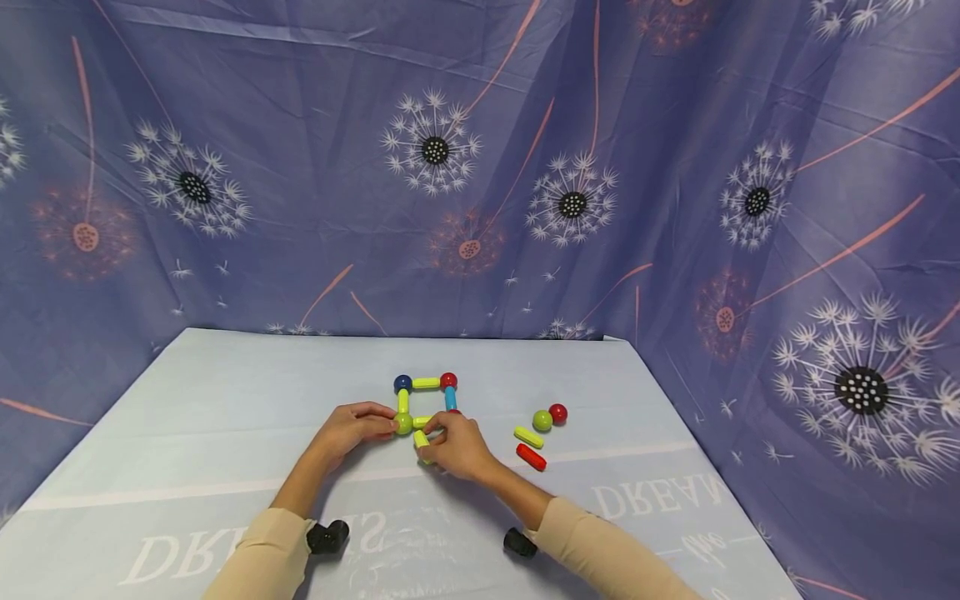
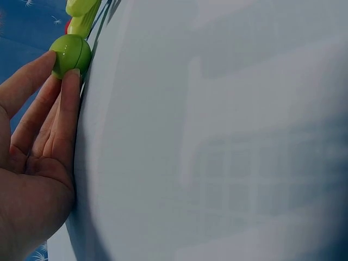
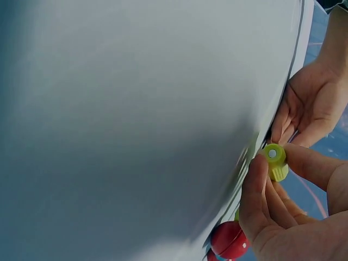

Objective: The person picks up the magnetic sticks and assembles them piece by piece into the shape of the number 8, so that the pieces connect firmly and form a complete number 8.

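Observation:
A square of magnetic rods and balls lies flat on the table. A dark blue ball (image 1: 402, 383) and a red ball (image 1: 448, 381) form its far corners. Yellow-green rods (image 1: 427, 383) and a blue rod (image 1: 451, 398) make its sides. At the near left corner, my left hand (image 1: 354, 432) pinches a green ball (image 1: 404, 423) between thumb and fingers. My right hand (image 1: 461, 450) grips a loose yellow-green rod (image 3: 275, 160) by thumb and fingertips, just in front of the square's near side. That hand mostly covers the near right red ball in the head view.
Off to the right lie a loose green ball (image 1: 542, 420) beside a red ball (image 1: 558, 413), a yellow-green rod (image 1: 528, 437) and a red rod (image 1: 531, 457). A purple dandelion-print curtain (image 1: 330, 208) hangs behind and beside the white table (image 1: 225, 400).

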{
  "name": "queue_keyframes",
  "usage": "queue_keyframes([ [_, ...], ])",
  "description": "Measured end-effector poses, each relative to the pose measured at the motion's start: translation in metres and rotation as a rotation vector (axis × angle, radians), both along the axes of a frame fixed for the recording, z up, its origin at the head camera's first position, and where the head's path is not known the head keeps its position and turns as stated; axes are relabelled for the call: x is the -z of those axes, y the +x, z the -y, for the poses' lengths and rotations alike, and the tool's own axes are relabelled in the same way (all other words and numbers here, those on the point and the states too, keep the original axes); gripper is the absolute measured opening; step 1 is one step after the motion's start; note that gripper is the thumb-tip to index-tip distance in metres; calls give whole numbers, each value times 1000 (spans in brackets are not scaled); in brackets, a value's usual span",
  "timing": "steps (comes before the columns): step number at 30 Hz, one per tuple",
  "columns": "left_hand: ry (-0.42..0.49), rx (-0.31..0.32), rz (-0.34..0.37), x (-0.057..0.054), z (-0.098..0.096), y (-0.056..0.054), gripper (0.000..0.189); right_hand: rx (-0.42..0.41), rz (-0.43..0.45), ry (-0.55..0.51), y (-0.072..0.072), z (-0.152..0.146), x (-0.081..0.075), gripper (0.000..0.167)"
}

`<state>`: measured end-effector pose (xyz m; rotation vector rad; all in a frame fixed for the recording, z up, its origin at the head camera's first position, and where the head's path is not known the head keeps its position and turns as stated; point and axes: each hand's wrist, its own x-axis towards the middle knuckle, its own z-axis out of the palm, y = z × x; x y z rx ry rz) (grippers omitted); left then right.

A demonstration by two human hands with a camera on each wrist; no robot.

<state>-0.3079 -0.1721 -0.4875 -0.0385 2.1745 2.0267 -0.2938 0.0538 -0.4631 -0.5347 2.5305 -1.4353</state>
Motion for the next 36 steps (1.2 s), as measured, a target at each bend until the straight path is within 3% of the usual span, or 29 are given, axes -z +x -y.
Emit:
queue_keyframes([
  [10, 3, -5, 2, 0, -1, 0, 36, -12, 40, -1, 1, 9, 2, 28],
  [36, 6, -2, -2, -2, -1, 2, 35, -1, 9, -4, 1, 18, 4, 26],
])
